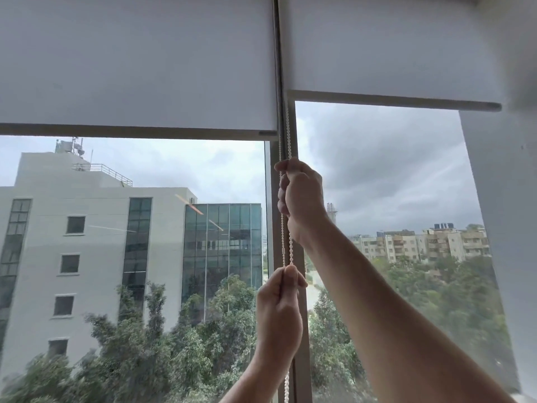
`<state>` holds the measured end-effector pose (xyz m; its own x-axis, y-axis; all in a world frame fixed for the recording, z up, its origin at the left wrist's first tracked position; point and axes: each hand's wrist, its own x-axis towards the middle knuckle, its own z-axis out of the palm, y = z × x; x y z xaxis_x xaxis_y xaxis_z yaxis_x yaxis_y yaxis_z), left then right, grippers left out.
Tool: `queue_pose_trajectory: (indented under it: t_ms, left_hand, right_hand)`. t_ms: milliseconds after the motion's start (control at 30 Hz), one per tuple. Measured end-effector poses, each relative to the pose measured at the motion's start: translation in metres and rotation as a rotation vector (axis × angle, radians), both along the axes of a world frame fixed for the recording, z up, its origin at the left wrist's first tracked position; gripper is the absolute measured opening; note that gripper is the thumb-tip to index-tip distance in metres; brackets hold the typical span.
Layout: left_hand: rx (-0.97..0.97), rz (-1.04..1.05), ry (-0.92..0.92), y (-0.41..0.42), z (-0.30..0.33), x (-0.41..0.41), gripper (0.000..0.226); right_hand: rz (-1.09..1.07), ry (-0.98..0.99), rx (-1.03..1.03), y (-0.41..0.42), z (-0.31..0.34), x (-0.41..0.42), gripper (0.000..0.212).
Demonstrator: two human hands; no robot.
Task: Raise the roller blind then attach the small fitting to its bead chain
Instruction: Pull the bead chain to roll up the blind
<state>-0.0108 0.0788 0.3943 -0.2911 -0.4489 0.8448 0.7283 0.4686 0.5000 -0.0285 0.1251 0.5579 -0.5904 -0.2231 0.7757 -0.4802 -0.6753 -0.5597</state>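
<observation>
Against the vertical window post (299, 330), between two blinds: bead chain (287, 132) hanging straight down, long axis vertical, running from behind the bar of the right blind (392, 53) through both fists. Right hand (302, 196) closed on the chain higher up, left hand (279, 309) pinched shut on it directly below, a short run of beads with a slim connector (283, 249) between them. Next pull judged straight down along the chain; right blind partly raised, small fitting not identifiable.

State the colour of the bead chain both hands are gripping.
White, slightly cream; the bead chain shows best in the head view against the dark window frame.
</observation>
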Motion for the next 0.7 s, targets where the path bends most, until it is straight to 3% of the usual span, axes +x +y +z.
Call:
queue_pose_trajectory:
  t_ms: [133, 200, 300, 433, 600, 700]
  left_hand:
    - [-0.05, -0.265, -0.161, -0.016, 0.005, 0.006, 0.042]
    - [-0.125, -0.196, -0.205, -0.027, 0.016, 0.009, 0.051]
    - [-0.059, -0.042, -0.206, -0.037, 0.053, 0.015, 0.065]
    - [0.009, -0.035, -0.118, -0.031, 0.121, 0.027, 0.055]
    - [-0.012, -0.162, -0.167, 0.003, 0.199, 0.044, 0.033]
    - [0.082, -0.146, -0.129, 0.025, 0.225, 0.044, 0.03]
  right_hand:
    - [-0.142, 0.146, -0.08, -0.002, -0.017, 0.001, 0.042]
    - [-0.16, 0.167, -0.09, -0.003, -0.029, -0.001, 0.045]
    - [-0.198, 0.209, -0.08, -0.006, -0.051, -0.005, 0.042]
    - [-0.21, 0.259, -0.085, -0.011, -0.076, -0.005, 0.043]
    - [-0.199, 0.272, -0.069, -0.007, -0.086, -0.007, 0.042]
    - [-0.221, 0.297, -0.06, -0.004, -0.085, -0.003, 0.042]
